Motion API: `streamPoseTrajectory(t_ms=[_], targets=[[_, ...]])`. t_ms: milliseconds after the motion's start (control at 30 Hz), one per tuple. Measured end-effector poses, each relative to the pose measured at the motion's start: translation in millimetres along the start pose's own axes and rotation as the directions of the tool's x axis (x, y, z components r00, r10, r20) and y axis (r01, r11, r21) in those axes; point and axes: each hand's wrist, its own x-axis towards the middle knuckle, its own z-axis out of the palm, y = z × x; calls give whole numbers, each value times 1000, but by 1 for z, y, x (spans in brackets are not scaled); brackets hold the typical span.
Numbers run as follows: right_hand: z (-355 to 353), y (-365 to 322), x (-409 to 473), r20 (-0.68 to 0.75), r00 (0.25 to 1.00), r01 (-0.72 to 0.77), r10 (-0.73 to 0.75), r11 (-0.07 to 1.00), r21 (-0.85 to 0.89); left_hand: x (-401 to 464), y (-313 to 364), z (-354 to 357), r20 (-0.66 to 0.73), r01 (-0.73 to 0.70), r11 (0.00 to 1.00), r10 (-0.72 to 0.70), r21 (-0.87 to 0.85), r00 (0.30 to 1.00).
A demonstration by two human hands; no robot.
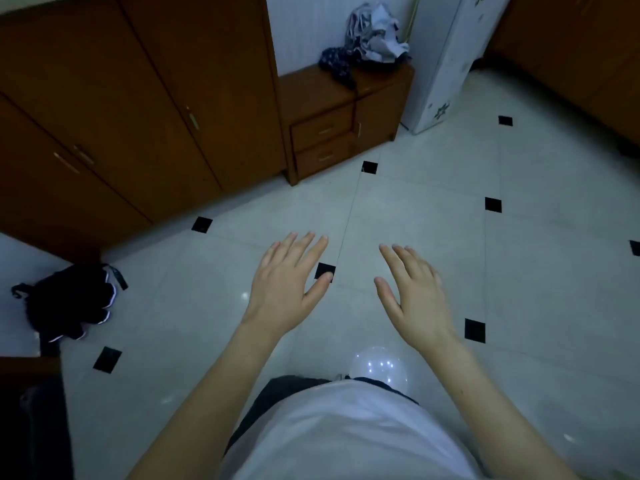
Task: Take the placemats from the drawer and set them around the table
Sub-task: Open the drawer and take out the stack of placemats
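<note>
Left hand [289,284]: held out over the floor [415,220], palm down, fingers straight and slightly spread, holding nothing. Right hand [414,292]: same posture, fingers straight and close together, thumb out to the side, holding nothing. The 2 hands are level with each other, near but apart.

Floor: pale tiles with small black diamond insets.

Ahead of the hands, against the wall: low wooden cabinet [346,119] with 2 drawers [323,145] stacked on its left side, both closed, and a door on its right. A heap of crumpled clothes [367,39] lies on its top. Placemats: not visible.

Left of the cabinet: tall brown wardrobe [121,109], doors closed. On the floor at far left: a dark bundle [69,303].
</note>
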Motion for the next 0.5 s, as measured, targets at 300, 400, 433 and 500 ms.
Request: streamPoseTrajectory(t_ms=[300, 400, 433, 500], targets=[[-10, 28, 34, 12, 1000, -15, 15, 999, 34, 29, 9, 11, -7, 49, 998, -49, -35, 999], [-17, 31, 68, -18, 1000, -8, 9, 999, 53, 66, -1, 0, -54, 61, 998, -62, -29, 997], [-18, 32, 79, -34, 999, -3, 5, 998, 55, 78, -5, -3, -69, 63, 998, -65, -25, 996], [-17, 35, 105, -45, 999, -3, 6, 998, 57, 105, -15, -5, -70, 64, 998, -66, -20, 995]])
